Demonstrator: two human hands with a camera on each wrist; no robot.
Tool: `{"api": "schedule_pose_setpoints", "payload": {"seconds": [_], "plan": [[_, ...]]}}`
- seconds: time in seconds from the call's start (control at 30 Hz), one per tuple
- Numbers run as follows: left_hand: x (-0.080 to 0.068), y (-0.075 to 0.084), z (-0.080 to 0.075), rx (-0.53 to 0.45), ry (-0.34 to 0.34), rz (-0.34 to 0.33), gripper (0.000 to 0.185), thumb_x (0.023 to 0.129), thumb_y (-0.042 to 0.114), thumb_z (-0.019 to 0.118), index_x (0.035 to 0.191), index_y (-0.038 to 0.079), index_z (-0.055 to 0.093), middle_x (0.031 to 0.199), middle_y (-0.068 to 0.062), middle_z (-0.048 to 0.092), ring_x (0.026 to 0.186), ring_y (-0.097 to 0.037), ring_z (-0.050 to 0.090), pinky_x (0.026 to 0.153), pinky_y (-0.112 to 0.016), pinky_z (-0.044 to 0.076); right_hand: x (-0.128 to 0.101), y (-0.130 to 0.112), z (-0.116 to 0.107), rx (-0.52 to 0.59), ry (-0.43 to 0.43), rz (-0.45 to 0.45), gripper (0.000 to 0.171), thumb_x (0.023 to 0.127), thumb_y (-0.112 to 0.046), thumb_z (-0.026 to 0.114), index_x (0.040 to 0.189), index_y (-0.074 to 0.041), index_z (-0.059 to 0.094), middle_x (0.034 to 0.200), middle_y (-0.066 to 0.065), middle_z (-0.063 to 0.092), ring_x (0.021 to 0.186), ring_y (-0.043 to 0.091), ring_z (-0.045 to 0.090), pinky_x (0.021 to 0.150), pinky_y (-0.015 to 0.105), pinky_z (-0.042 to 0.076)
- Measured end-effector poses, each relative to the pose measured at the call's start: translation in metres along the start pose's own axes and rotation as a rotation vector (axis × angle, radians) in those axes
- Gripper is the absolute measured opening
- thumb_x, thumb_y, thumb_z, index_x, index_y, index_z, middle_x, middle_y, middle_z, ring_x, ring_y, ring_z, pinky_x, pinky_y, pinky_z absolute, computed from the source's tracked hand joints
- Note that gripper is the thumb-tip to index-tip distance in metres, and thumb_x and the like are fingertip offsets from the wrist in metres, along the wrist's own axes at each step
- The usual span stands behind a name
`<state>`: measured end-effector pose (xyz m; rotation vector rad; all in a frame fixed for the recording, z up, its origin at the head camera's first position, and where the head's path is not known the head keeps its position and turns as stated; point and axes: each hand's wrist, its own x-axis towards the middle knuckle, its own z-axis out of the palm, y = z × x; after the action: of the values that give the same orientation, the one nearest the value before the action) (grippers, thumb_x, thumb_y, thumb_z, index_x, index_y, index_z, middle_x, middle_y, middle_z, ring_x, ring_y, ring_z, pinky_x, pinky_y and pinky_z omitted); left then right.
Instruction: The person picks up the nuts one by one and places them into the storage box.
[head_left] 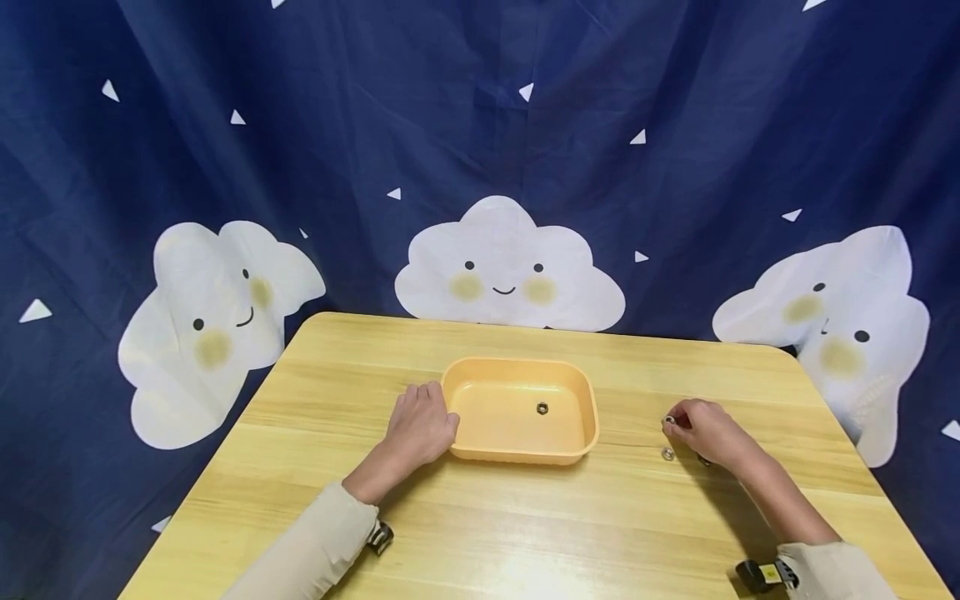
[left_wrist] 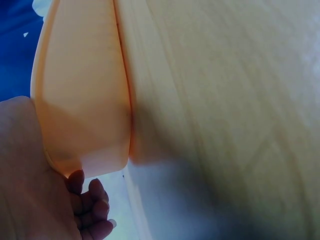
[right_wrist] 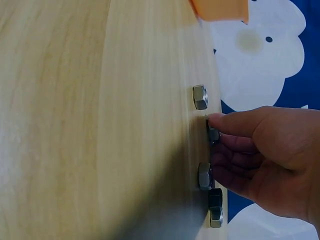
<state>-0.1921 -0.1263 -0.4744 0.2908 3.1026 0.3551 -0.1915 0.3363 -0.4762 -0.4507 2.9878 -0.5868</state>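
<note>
Pale wood grain runs across the tabletop [head_left: 525, 517], which stands before a dark blue curtain [head_left: 480, 125] printed with smiling white clouds. On its right side the right hand [head_left: 708, 432] pinches a steel hex nut [right_wrist: 213, 134] between thumb and curled fingers [right_wrist: 235, 145], right at the wood. Three more hex nuts lie about that hand: one loose nut [right_wrist: 200, 97] just beyond the fingers, toward the tray, another nut [right_wrist: 204, 175] against the fingers on the near side, and a fourth nut [right_wrist: 215, 207] just beside that one.

Left of them, well apart, sits an orange plastic tray [head_left: 592, 417], shallow with rounded corners. A single nut in the tray [head_left: 542, 407] lies near the middle of its floor; nothing else is inside. The left hand [head_left: 422, 427] rests against the tray's left end wall, fingers loosely bent along the rim and gripping nothing that I can see.

Bare wood stretches between tray and right hand, and a broad strip lies along the near edge between the two sleeves [head_left: 315, 550].
</note>
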Motion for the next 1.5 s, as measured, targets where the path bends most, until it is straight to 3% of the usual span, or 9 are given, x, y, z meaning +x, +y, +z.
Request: {"api": "schedule_pose_setpoints", "payload": {"seconds": [0.23, 0.43, 0.67, 1.0, 1.5], "plan": [[0.0, 0.0, 0.001, -0.001, -0.003, -0.004, 0.024, 0.096, 0.027, 0.048, 0.094, 0.003, 0.046, 0.085, -0.009, 0.045, 0.08, -0.028, 0.039, 0.074, -0.035, 0.033, -0.001, 0.0, 0.001, 0.013, -0.009, 0.025, 0.015, 0.094, -0.014, 0.072, 0.096, 0.001, 0.073, 0.087, 0.006, 0.073, 0.08, 0.016, 0.067, 0.068, 0.033, 0.054], [0.0, -0.001, 0.002, -0.002, -0.007, -0.001, 0.023, 0.096, 0.026, 0.047, 0.093, 0.003, 0.046, 0.085, -0.009, 0.045, 0.08, -0.028, 0.038, 0.074, -0.035, 0.032, 0.001, -0.001, 0.0, -0.009, -0.013, -0.02, 0.015, 0.095, -0.014, 0.07, 0.094, 0.001, 0.072, 0.086, 0.006, 0.073, 0.075, 0.013, 0.064, 0.064, 0.031, 0.051], [-0.001, 0.0, 0.001, 0.002, -0.005, 0.007, 0.025, 0.096, 0.027, 0.048, 0.094, 0.003, 0.046, 0.085, -0.01, 0.045, 0.08, -0.029, 0.039, 0.075, -0.037, 0.034, 0.001, -0.001, 0.003, -0.049, 0.042, -0.017, 0.017, 0.093, -0.018, 0.073, 0.091, -0.001, 0.074, 0.084, 0.006, 0.075, 0.075, 0.017, 0.068, 0.066, 0.033, 0.054], [0.0, 0.001, -0.003, -0.011, -0.007, 0.013, 0.022, 0.095, 0.025, 0.046, 0.09, 0.004, 0.044, 0.084, -0.01, 0.044, 0.078, -0.029, 0.038, 0.073, -0.035, 0.031, 0.003, -0.008, -0.005, 0.048, 0.096, 0.065, 0.022, 0.088, -0.022, 0.078, 0.097, -0.001, 0.078, 0.087, 0.008, 0.079, 0.078, 0.02, 0.073, 0.067, 0.032, 0.057], [0.0, 0.001, -0.001, 0.005, 0.008, 0.001, 0.024, 0.095, 0.027, 0.049, 0.091, 0.003, 0.045, 0.084, -0.01, 0.046, 0.079, -0.029, 0.04, 0.073, -0.036, 0.033, 0.014, -0.018, -0.024, 0.121, 0.181, 0.057, 0.022, 0.086, -0.02, 0.078, 0.102, -0.005, 0.079, 0.088, 0.005, 0.079, 0.078, 0.008, 0.067, 0.066, 0.022, 0.051]]}}
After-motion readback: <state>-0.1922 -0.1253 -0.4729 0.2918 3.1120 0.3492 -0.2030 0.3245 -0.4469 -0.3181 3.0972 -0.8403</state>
